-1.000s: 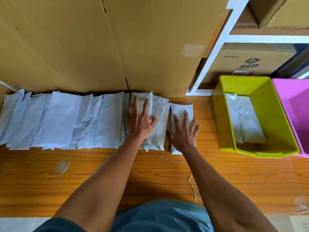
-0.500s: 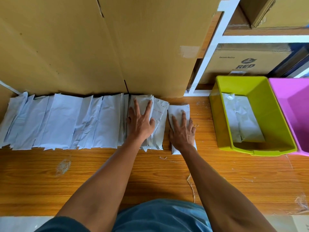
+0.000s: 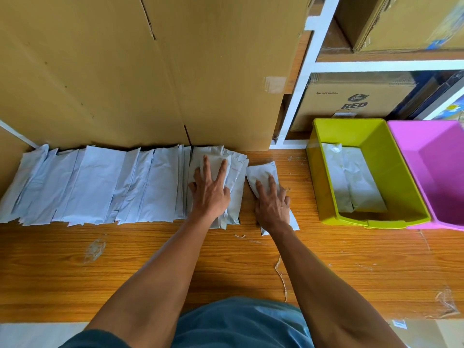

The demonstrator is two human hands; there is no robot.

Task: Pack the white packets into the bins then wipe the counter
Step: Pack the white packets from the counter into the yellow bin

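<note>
White packets (image 3: 100, 187) were laid in a long overlapping row on the wooden table (image 3: 175, 267), along the foot of a large cardboard box (image 3: 150, 71) that stood at the far edge. At the right end of the row a small stack of packets (image 3: 221, 172) was covered by the left hand (image 3: 209, 194), which was placed flat on top with the fingers straight and spread; nothing was gripped by it. Just beside this stack, and separated from it by a narrow strip of bare wood, one single packet (image 3: 263, 174) was lying slightly turned, and it was pressed down by the right hand (image 3: 272, 204), whose fingers were also stretched and a little apart. The near corner of this packet was seen behind the right wrist. To the right, well apart from the row, a yellow-green bin (image 3: 324, 172) was standing on the table, and two or three packets (image 3: 356, 182) were already lying on its floor. A pink bin (image 3: 431, 151) was touching it on the right side; its content could not be told, because it was cut by the frame edge. Behind the bins a white shelf frame (image 3: 308, 71) was seen, with a carton marked RED (image 3: 354, 101) in the lower compartment. Some torn paper scraps (image 3: 280, 270) were scattered on the near part of the table.
</note>
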